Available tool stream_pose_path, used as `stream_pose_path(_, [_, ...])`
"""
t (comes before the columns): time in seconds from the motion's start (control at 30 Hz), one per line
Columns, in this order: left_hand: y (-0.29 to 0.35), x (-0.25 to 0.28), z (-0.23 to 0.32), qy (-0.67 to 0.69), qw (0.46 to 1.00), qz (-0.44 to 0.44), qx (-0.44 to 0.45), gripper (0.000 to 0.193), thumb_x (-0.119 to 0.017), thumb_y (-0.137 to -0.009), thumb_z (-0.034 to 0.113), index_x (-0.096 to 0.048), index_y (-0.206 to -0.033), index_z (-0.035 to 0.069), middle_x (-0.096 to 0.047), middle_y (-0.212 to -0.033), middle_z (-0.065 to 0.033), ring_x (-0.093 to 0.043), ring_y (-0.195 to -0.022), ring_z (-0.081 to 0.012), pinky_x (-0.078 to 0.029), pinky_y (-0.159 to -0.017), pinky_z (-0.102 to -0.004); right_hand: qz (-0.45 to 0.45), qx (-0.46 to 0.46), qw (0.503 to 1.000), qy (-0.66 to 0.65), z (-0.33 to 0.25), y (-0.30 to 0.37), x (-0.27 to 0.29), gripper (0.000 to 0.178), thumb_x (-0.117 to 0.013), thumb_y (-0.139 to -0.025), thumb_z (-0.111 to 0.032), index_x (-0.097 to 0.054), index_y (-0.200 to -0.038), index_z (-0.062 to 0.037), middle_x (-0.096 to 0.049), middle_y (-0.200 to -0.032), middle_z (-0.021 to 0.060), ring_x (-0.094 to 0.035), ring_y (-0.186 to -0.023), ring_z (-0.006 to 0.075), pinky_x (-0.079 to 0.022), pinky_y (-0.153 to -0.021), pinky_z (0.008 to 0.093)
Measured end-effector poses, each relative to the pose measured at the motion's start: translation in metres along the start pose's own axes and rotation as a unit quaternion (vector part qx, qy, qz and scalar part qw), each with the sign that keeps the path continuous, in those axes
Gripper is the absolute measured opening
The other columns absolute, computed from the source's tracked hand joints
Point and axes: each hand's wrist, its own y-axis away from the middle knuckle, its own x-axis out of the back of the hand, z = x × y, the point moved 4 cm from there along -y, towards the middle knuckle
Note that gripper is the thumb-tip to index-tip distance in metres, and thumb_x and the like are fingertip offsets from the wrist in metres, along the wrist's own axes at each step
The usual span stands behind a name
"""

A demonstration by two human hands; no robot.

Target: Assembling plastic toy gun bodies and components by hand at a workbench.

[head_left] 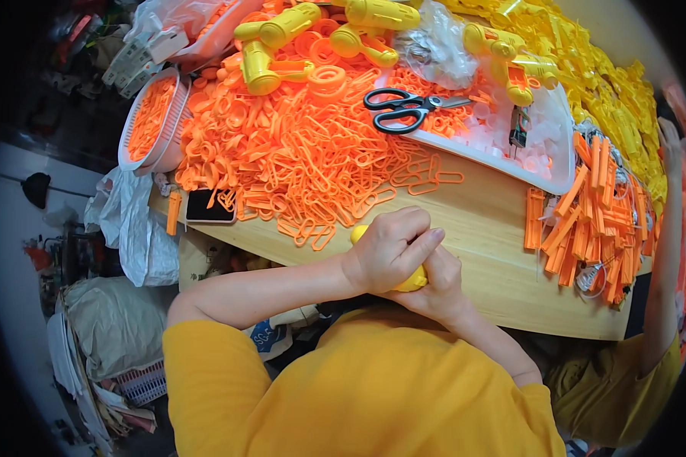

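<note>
Both my hands meet over the near edge of the wooden table, closed around a yellow plastic piece (412, 281). My left hand (392, 247) wraps over its top, with the thumb pressed along it. From below and the right, my right hand (440, 280) grips the same piece. Only its rounded lower end and a bit of its upper left side show; my fingers hide the rest. Just beyond my hands lie loose orange plastic loops (312, 228), at the front of a large heap of orange parts (282, 137).
Black-handled scissors (404, 107) rest by a white tray (560, 164) of translucent pieces. Yellow cylindrical housings (286, 27) sit on the heap. Orange strips (587, 221) and yellow parts (610, 91) pile up at right. A phone (210, 206) lies left; another forearm (665, 228) shows far right.
</note>
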Motion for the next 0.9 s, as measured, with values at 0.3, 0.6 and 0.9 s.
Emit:
stream_pose_path(0.3, [-0.008, 0.061, -0.024, -0.108, 0.967, 0.223, -0.060, 0.006, -0.065, -0.083, 0.006, -0.064, -0.086, 0.001, -0.064, -0.078, -0.0067, -0.060, -0.069, -0.0142, -0.048, -0.061, -0.0262, 0.018, -0.089, 0.996, -0.021, 0.009, 0.004, 0.006, 0.050, -0.083, -0.061, -0.012, -0.056, -0.102, -0.0026, -0.063, -0.087, 0.0113, -0.063, -0.075, 0.0238, -0.051, -0.068, 0.0320])
stream_pose_path(0.6, [0.015, 0.257, -0.106, -0.433, 0.822, 0.362, 0.078, 0.017, -0.067, -0.079, 0.011, -0.066, -0.094, 0.003, -0.065, -0.085, -0.0079, -0.063, -0.074, -0.0182, -0.049, -0.068, -0.0293, 0.016, -0.093, 0.995, -0.042, 0.009, 0.006, 0.003, 0.058, -0.082, -0.061, -0.008, -0.053, -0.111, -0.0029, -0.062, -0.096, 0.0107, -0.063, -0.082, 0.0208, -0.051, -0.075, 0.0313])
stream_pose_path(0.9, [0.009, 0.259, -0.112, -0.508, 0.780, 0.293, 0.218, 0.023, -0.068, -0.076, 0.018, -0.068, -0.095, 0.005, -0.062, -0.099, -0.0114, -0.061, -0.094, -0.0281, -0.048, -0.081, -0.0353, 0.016, -0.090, 0.995, -0.030, 0.010, 0.006, 0.006, 0.061, -0.083, -0.060, -0.010, -0.052, -0.113, -0.0037, -0.062, -0.098, 0.0109, -0.064, -0.084, 0.0218, -0.051, -0.076, 0.0323])
